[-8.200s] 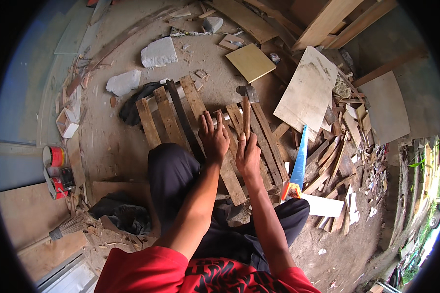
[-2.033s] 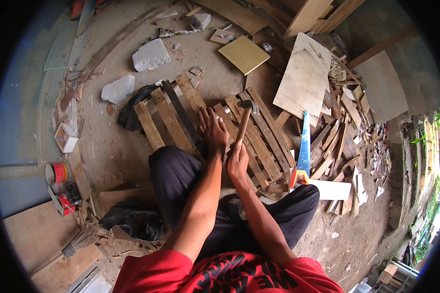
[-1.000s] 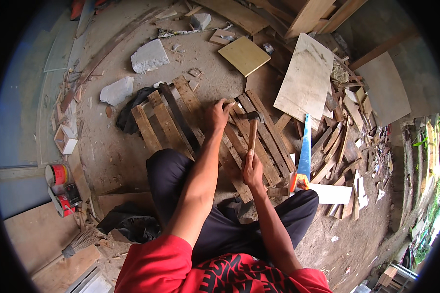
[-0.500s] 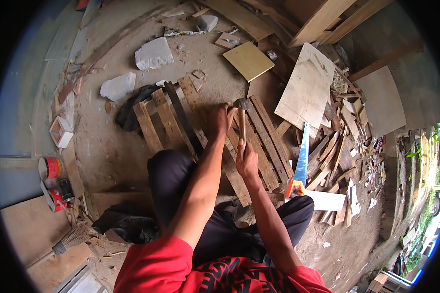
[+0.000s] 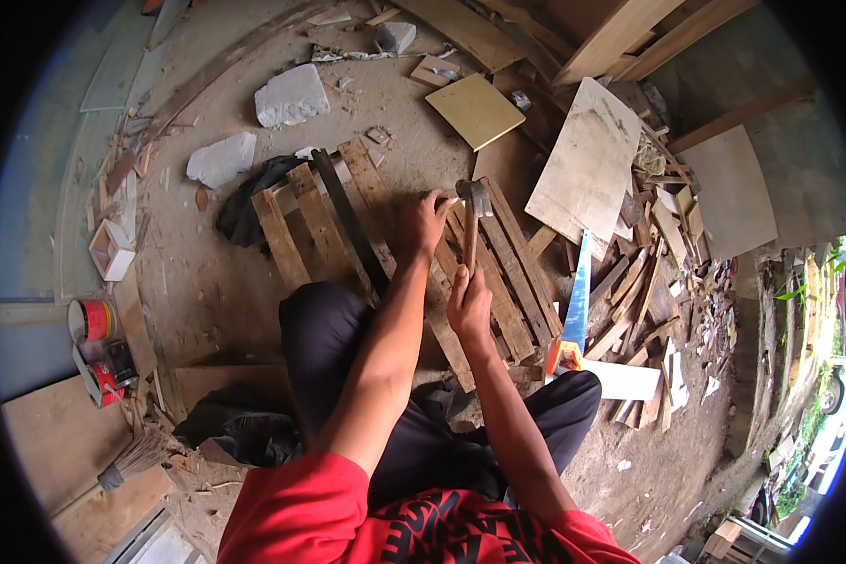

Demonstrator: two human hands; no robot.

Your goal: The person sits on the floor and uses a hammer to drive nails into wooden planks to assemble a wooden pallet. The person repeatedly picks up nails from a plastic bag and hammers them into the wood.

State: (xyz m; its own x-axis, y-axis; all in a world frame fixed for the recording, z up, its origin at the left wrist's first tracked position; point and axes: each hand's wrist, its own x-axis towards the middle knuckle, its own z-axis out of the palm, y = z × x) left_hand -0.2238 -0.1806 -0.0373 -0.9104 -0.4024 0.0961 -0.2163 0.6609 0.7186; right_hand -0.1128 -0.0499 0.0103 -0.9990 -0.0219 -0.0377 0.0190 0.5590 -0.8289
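Observation:
A hammer is in my right hand (image 5: 471,297), with the fingers wrapped around its wooden handle (image 5: 470,244). Its metal head (image 5: 477,196) is over the far end of the wooden slats, just right of my left hand (image 5: 425,224). The fingers of that hand are closed in a pinch at the far end of a slat; whatever they hold is too small to make out. Beneath both hands lies a pallet-like row of rough wooden slats (image 5: 503,273), one of them dark (image 5: 346,221). My bent knees are at its near side.
To the right, a handsaw (image 5: 580,296) with a blue blade leans by a pale board (image 5: 587,164) and a heap of wood scraps (image 5: 644,301). Beyond the slats lie a yellowish panel (image 5: 475,111) and white blocks (image 5: 291,95). Red cans (image 5: 94,321) stand at left.
The hammer's head has lifted off the slats and moved slightly right, appearing larger. My left hand keeps its pinch at nearly the same spot.

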